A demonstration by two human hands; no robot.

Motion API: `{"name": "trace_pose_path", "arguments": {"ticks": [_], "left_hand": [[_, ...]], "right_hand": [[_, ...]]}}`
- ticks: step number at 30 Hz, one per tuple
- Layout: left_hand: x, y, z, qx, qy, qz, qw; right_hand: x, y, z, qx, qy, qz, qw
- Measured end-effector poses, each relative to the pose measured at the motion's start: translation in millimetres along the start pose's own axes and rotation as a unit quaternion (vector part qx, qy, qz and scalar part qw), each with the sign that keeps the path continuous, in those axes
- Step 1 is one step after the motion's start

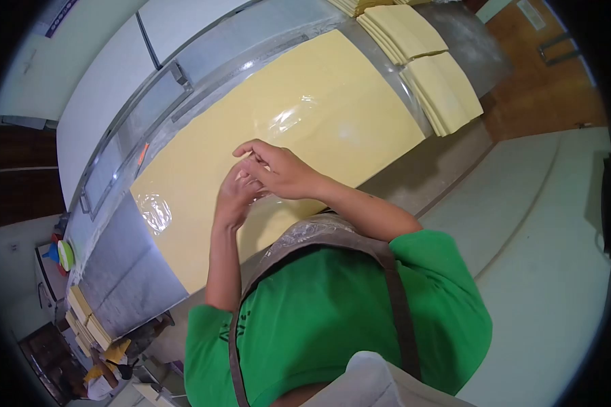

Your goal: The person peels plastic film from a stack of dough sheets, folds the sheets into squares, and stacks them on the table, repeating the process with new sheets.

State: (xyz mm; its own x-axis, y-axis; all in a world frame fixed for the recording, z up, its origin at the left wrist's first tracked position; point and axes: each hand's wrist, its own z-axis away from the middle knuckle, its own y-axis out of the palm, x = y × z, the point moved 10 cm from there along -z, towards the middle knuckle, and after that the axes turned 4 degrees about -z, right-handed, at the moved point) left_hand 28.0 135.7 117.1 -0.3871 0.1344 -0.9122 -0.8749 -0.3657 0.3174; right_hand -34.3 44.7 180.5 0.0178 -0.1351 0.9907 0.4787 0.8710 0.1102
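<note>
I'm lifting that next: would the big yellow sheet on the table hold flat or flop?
Probably floppy: the yellow sheet is wide and looks thin. Its glossy film crinkles near one edge, so likely slippery and easily creased.

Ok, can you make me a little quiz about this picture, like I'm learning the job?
1. True or false: the left hand and the right hand meet over the big yellow sheet.
2. What lies on the steel table past the sheet's right end? A) stacks of yellow slabs B) a pile of plates C) a bucket
3. Fill the gap: a shiny clear ____ covers the sheet and crinkles near its left edge.

Key: 1 true; 2 A; 3 film.
</note>
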Motion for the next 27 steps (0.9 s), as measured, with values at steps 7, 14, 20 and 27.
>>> {"name": "trace_pose_path", "arguments": {"ticks": [7, 14, 20, 27], "left_hand": [[80.3, -231.7, 128.5, -0.221, -0.126, -0.098, 0.962], [106.1, -351.4, 225.1, -0.355, -0.140, -0.008, 0.924], [121.9, -382.0, 289.2, -0.408, -0.169, -0.026, 0.897], [123.8, -374.4, 331.2, -0.493, -0.159, -0.030, 0.855]], "right_hand": [[-70.1, -135.9, 7.8, -0.253, -0.065, 0.576, 0.775], [-173.2, -255.6, 67.8, -0.329, 0.145, 0.574, 0.735], [-169.7, -240.2, 60.3, -0.323, 0.089, 0.613, 0.716], [-150.5, -217.8, 49.7, -0.334, 0.037, 0.590, 0.734]]}}
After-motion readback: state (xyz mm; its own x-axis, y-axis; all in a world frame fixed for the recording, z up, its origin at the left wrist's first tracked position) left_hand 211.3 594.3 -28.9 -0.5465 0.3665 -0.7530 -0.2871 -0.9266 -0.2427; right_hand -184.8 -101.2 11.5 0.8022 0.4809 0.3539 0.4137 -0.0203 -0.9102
